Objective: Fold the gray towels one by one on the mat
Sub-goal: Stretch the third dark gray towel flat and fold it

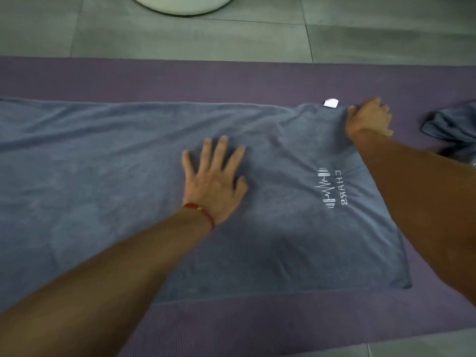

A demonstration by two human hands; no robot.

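While the long gray terry towel (128,181) is lying spread across the purple foam mat (231,78), we are pressing our left hand (215,176) flat on its middle, fingers spread, and pinching its far right corner with our right hand (368,119), beside a white tag (331,103). Another crumpled gray towel (456,127) is lying near the mat's right end.

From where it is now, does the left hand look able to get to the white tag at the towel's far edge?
Probably yes. The left hand lies flat and open on the gray towel, with only bare cloth between it and the white tag. The right hand grips the corner just beside it.
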